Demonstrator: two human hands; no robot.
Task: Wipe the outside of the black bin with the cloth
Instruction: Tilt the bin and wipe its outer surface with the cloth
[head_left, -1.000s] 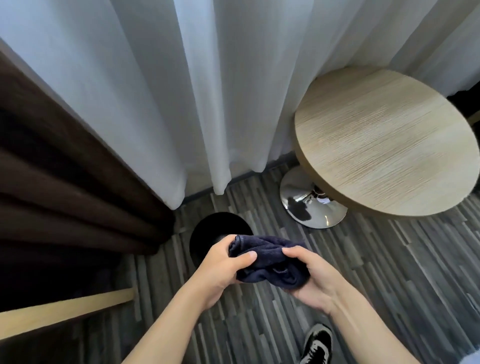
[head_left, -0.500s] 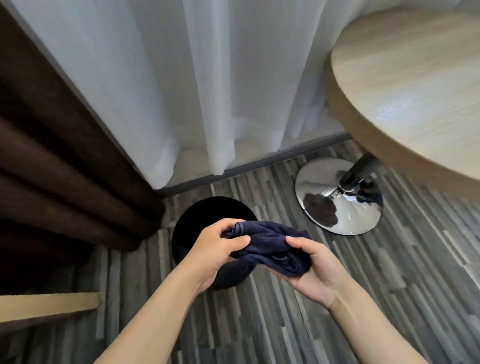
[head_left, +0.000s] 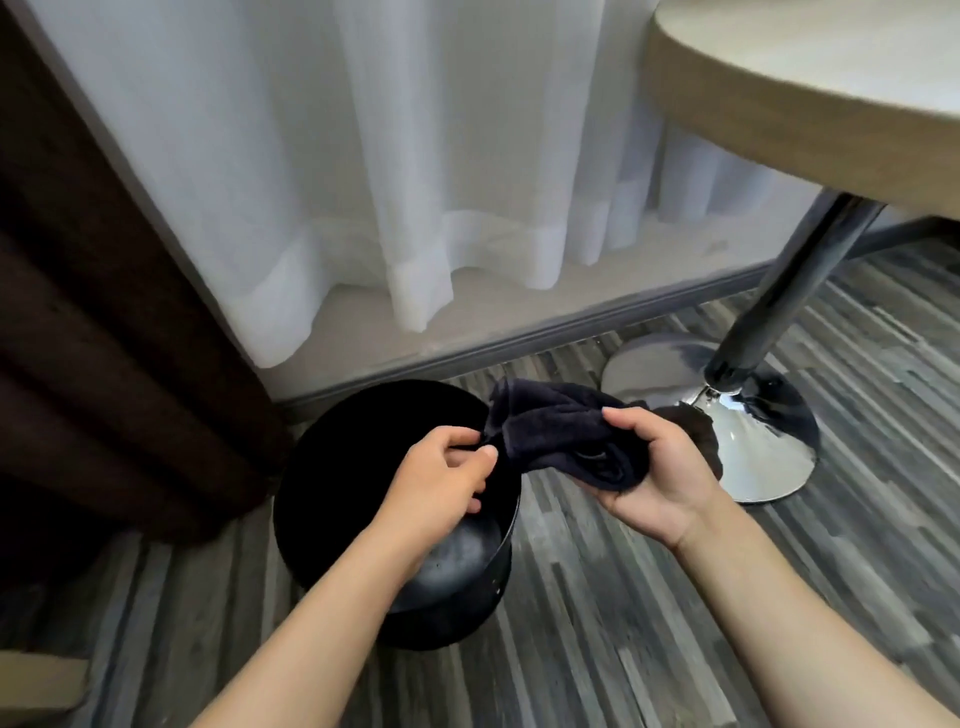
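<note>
The round black bin stands open-topped on the striped floor, close to the wall and the brown curtain. A dark navy cloth hangs bunched above the bin's right rim, held between both hands. My left hand pinches the cloth's left end over the bin's mouth. The cloth's right part lies in my right hand, palm up with the thumb on top, just right of the bin. My left forearm covers part of the bin's near wall.
A round wooden table juts in at top right on a chrome pole and a shiny chrome base right of the bin. White sheer curtain hangs behind; a brown curtain fills the left. A wooden edge shows bottom left.
The view has dropped lower and nearer to the bin, which now looks much larger. Both hands still hold the cloth and have drawn it out a little between them.
</note>
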